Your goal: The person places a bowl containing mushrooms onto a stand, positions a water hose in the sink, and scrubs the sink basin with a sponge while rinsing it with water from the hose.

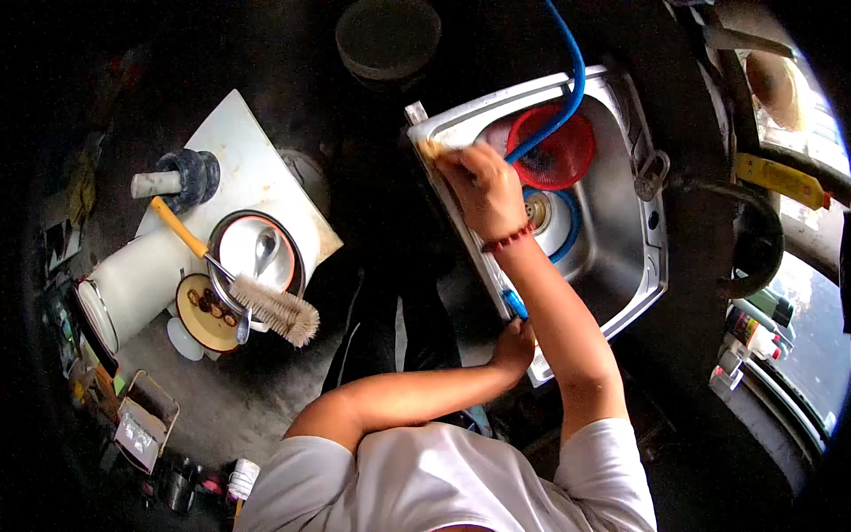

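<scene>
Above frame centre, reaches over sink with right hand clamped on yellowish pad; below, bends left hand near blue object, cannot tell whether gripping.

L side of view: white counter w/ dark mortar, pale pestle in it. Nearby, wht bowl w/ dark-rimmed surround & metal spoon inside; bottle brush, ylw handle, lies at an angle over its edge. Next to that, cream dish w/ few small brn pcs, contents unclear. Big wht cylinder on its side beside dish. Top ctr: dark round tub, dim. Far R: ylw strip, plus bottle w/ red cap by bright window.
</scene>
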{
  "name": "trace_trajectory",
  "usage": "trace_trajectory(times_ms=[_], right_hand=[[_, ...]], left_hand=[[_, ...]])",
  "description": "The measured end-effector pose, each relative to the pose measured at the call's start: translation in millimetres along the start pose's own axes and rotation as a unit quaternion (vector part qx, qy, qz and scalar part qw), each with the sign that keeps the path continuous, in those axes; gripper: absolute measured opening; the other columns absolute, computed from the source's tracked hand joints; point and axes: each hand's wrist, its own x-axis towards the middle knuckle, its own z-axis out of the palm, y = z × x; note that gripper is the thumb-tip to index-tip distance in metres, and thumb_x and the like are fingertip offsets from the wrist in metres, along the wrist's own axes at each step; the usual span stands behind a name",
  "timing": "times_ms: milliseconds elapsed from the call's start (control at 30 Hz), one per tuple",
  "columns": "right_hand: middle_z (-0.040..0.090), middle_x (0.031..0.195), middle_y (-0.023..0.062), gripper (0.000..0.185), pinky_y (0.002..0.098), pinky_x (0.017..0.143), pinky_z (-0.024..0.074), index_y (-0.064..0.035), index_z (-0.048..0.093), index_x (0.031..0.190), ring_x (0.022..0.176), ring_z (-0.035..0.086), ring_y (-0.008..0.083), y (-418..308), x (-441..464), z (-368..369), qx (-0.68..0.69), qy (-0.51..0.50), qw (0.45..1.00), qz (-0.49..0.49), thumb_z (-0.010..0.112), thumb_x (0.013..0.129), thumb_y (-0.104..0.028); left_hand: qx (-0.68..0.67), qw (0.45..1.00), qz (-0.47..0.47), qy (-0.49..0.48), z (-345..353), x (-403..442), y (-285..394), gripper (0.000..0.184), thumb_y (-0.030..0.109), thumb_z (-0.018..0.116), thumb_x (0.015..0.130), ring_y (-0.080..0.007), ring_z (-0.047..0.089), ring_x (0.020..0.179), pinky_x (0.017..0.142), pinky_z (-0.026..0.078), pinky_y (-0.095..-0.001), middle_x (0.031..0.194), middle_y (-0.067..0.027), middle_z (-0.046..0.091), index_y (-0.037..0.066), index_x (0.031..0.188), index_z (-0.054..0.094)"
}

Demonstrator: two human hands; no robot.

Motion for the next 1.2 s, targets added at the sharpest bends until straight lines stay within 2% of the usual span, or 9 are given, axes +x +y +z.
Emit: trace_trajectory(times_ms=[100, 133, 167, 233, 533, 967, 1033, 1133, 1200], right_hand=[[0.056, 0.078, 0.013, 0.01, 0.039, 0.064, 0.0476, -0.007, 0.064, 0.087, 0.073, 0.058, 0.0321, 0, -54, -28, -0.066, -0.101, 0.992, 0.044, 0.063, 0.081, -0.015], [0.055, 0.077, 0.0125, 0.011, 0.0389, 0.064, 0.0474, -0.0074, 0.063, 0.089, 0.074, 0.058, 0.0322, -4, -71, -37, -0.072, -0.121, 0.987, 0.072, 0.064, 0.08, -0.014], [0.055, 0.077, 0.0115, 0.012, 0.0394, 0.063, 0.0473, -0.0085, 0.062, 0.091, 0.075, 0.059, 0.0316, -6, -83, -46, -0.049, -0.157, 0.979, 0.118, 0.064, 0.08, -0.013], [0.056, 0.079, 0.0107, 0.014, 0.0388, 0.062, 0.0474, -0.0094, 0.063, 0.094, 0.074, 0.059, 0.0299, -16, -82, -51, -0.061, -0.163, 0.98, 0.093, 0.064, 0.08, -0.013], [0.055, 0.076, 0.0101, 0.022, 0.0361, 0.061, 0.0482, -0.0091, 0.065, 0.102, 0.069, 0.058, 0.0269, -2, 22, -1, -0.081, -0.091, 0.983, -0.135, 0.062, 0.081, -0.007], [0.063, 0.08, 0.0144, 0.004, 0.0336, 0.062, 0.0497, -0.0033, 0.062, 0.084, 0.071, 0.063, 0.0288, 79, 72, -52, -0.174, 0.122, 0.977, -0.002, 0.063, 0.08, -0.003], [0.064, 0.081, 0.0133, 0.006, 0.033, 0.062, 0.0496, -0.0019, 0.061, 0.087, 0.07, 0.063, 0.0274, 76, 75, -58, -0.227, 0.128, 0.965, 0.018, 0.063, 0.081, -0.003], [0.065, 0.084, 0.0093, 0.017, 0.0325, 0.068, 0.0501, -0.0012, 0.062, 0.093, 0.078, 0.064, 0.0234, 45, 53, -45, 0.015, 0.033, 0.999, 0.015, 0.059, 0.078, 0.007], [0.062, 0.087, 0.0094, 0.023, 0.032, 0.071, 0.0499, -0.0033, 0.063, 0.093, 0.081, 0.062, 0.0249, 45, 31, -22, -0.02, -0.036, 0.99, -0.136, 0.058, 0.076, 0.01]], left_hand=[[-0.206, 0.974, -0.031, -0.09, -5, 8, -8, 0.033, 0.031, 0.042, 0.096, -0.0252, 0.059, 0.075, 0.071, 0.047, -0.0364, 0.085, -0.0155, 0.057, -0.001, 0.098, 0.05], [-0.128, 0.988, 0.029, -0.084, -8, 18, -14, 0.016, 0.017, 0.043, 0.094, -0.0075, 0.051, 0.071, 0.062, 0.045, -0.0219, 0.082, 0.0011, 0.056, 0.009, 0.105, 0.05], [-0.262, 0.964, 0.006, -0.034, -11, -4, 36, 0.012, 0.012, 0.049, 0.092, -0.0058, 0.05, 0.069, 0.06, 0.044, -0.0214, 0.084, 0.0036, 0.056, 0.01, 0.103, 0.051], [-0.107, 0.991, 0.009, -0.076, -24, 4, 37, 0.016, 0.014, 0.053, 0.091, -0.0071, 0.053, 0.071, 0.062, 0.047, -0.023, 0.086, 0.0011, 0.056, 0.008, 0.105, 0.051], [-0.205, 0.978, 0.007, -0.042, -25, 10, 58, 0.036, 0.036, 0.045, 0.096, -0.0152, 0.059, 0.069, 0.065, 0.053, -0.028, 0.079, -0.0083, 0.056, 0.0, 0.095, 0.05], [-0.156, 0.982, 0.097, 0.036, -59, 27, 132, 0.031, 0.03, 0.044, 0.098, -0.0176, 0.067, 0.068, 0.058, 0.056, -0.0267, 0.08, -0.0113, 0.066, 0.001, 0.093, 0.053], [-0.173, 0.979, 0.104, 0.03, -65, 28, 135, 0.032, 0.031, 0.046, 0.097, -0.0175, 0.067, 0.066, 0.057, 0.056, -0.0266, 0.078, -0.0108, 0.066, 0.001, 0.093, 0.054], [-0.157, 0.982, 0.097, 0.028, -74, 24, 139, 0.032, 0.032, 0.046, 0.097, -0.0169, 0.066, 0.069, 0.057, 0.056, -0.0269, 0.08, -0.0105, 0.065, 0.001, 0.095, 0.054], [-0.159, 0.981, 0.11, 0.029, -75, 22, 136, 0.033, 0.032, 0.046, 0.097, -0.0168, 0.066, 0.069, 0.057, 0.056, -0.027, 0.081, -0.0104, 0.065, 0.001, 0.095, 0.054]])
